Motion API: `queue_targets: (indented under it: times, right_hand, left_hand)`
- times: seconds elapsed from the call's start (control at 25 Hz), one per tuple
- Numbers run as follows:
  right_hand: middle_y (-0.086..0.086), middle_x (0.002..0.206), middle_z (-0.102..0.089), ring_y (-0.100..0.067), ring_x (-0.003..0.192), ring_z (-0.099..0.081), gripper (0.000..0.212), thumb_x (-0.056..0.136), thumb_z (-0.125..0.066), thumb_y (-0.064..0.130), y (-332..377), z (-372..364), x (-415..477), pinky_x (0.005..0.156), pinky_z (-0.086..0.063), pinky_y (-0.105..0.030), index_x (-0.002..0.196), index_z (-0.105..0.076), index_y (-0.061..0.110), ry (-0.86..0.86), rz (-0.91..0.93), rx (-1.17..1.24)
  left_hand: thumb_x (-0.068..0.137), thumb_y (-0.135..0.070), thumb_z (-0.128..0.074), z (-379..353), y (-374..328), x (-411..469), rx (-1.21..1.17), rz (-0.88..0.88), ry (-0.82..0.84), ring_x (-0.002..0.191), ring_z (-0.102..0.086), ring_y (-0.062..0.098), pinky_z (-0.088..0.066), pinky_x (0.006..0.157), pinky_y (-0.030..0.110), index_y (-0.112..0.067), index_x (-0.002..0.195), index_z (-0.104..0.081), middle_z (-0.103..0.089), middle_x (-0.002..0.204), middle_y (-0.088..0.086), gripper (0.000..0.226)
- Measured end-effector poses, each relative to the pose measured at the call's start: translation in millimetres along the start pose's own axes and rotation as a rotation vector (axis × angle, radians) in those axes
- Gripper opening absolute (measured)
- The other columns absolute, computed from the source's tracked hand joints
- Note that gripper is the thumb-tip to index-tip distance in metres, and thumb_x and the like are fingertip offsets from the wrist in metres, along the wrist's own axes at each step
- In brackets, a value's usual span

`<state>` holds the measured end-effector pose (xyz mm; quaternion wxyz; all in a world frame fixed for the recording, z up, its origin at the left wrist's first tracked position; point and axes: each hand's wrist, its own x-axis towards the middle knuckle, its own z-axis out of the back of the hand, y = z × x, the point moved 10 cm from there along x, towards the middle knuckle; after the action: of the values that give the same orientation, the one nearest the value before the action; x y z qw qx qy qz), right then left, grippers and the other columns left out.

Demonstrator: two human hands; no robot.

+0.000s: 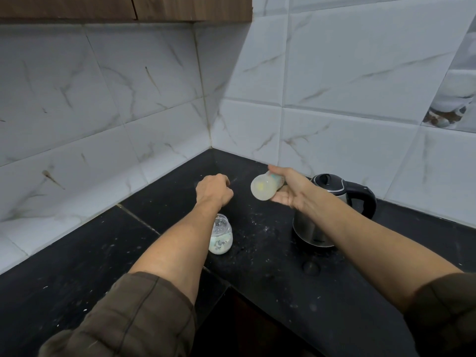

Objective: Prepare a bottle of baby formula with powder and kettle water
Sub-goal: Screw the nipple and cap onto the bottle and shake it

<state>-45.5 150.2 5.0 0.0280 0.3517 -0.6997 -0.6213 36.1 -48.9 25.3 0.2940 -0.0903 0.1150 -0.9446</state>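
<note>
Black counter, kettle right: my right hand grips the milky bottle, apparently filled; left hand curled, contents unclear; shaking likely remains.

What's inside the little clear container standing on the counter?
The clear container holds something white in its lower part; powder or liquid, I cannot tell. The left forearm covers its left edge.

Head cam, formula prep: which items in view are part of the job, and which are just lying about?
In the job:
- bottle, held tilted in the right hand
- kettle
- white-filled container on the counter

Lying about:
- small dark disc in front of the kettle
- white specks on the counter
</note>
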Motion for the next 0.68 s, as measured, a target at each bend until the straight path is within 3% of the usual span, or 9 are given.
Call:
queue_targets:
  times: [0.2, 0.32, 0.44, 0.52, 0.6, 0.68]
  right_hand:
    - [-0.014, 0.097, -0.078, -0.021, 0.070, -0.078, 0.040, 0.092, -0.076, 0.034, -8, -24, -13, 0.057, -0.064, -0.033, 0.123, -0.066, 0.010, 0.217, -0.024, -0.269]
    - [-0.014, 0.109, -0.075, -0.022, 0.077, -0.079, 0.040, 0.094, -0.075, 0.030, 20, -13, -9, 0.061, -0.065, -0.036, 0.125, -0.064, 0.009, 0.120, 0.128, -0.009]
    - [-0.014, 0.127, -0.070, -0.029, 0.096, -0.078, 0.046, 0.093, -0.078, 0.029, 47, 11, -2, 0.081, -0.065, -0.049, 0.132, -0.057, 0.016, -0.019, 0.303, 0.328]
    - [-0.016, 0.133, -0.067, -0.030, 0.105, -0.076, 0.039, 0.096, -0.074, 0.028, 52, 0, -9, 0.090, -0.062, -0.052, 0.131, -0.056, 0.024, 0.087, 0.351, 0.253]
    - [-0.017, 0.136, -0.066, -0.034, 0.112, -0.072, 0.053, 0.095, -0.074, 0.027, 47, -21, -16, 0.091, -0.061, -0.053, 0.143, -0.052, 0.024, 0.271, 0.368, 0.053]
    - [-0.015, 0.135, -0.067, -0.034, 0.115, -0.071, 0.064, 0.094, -0.075, 0.026, 54, -25, -19, 0.089, -0.061, -0.052, 0.151, -0.046, 0.024, 0.331, 0.426, 0.083]
  left_hand:
    - [0.093, -0.017, -0.061, -2, -2, 2, 0.002, 0.001, 0.010, 0.118, -0.064, 0.028, -0.053, 0.096, 0.041, -0.024, 0.133, -0.069, -0.072, 0.125, 0.007, 0.041]
    - [0.093, -0.016, -0.061, -2, -3, 3, -0.002, 0.001, 0.008, 0.119, -0.064, 0.028, -0.053, 0.096, 0.041, -0.023, 0.133, -0.069, -0.072, 0.125, 0.007, 0.041]
    - [0.091, -0.014, -0.060, -1, 2, 4, 0.003, 0.010, 0.002, 0.117, -0.065, 0.029, -0.054, 0.096, 0.041, -0.024, 0.130, -0.070, -0.072, 0.123, 0.007, 0.042]
    - [0.091, -0.015, -0.061, -3, 2, 5, 0.005, 0.011, 0.009, 0.116, -0.065, 0.028, -0.054, 0.095, 0.041, -0.024, 0.130, -0.070, -0.073, 0.123, 0.007, 0.042]
    - [0.092, -0.016, -0.061, -3, -1, 5, 0.005, 0.013, 0.019, 0.116, -0.066, 0.028, -0.055, 0.095, 0.041, -0.024, 0.132, -0.069, -0.072, 0.124, 0.007, 0.041]
    - [0.093, -0.016, -0.062, -2, -2, 6, 0.006, 0.010, 0.020, 0.116, -0.066, 0.028, -0.055, 0.094, 0.041, -0.024, 0.132, -0.068, -0.072, 0.124, 0.007, 0.041]
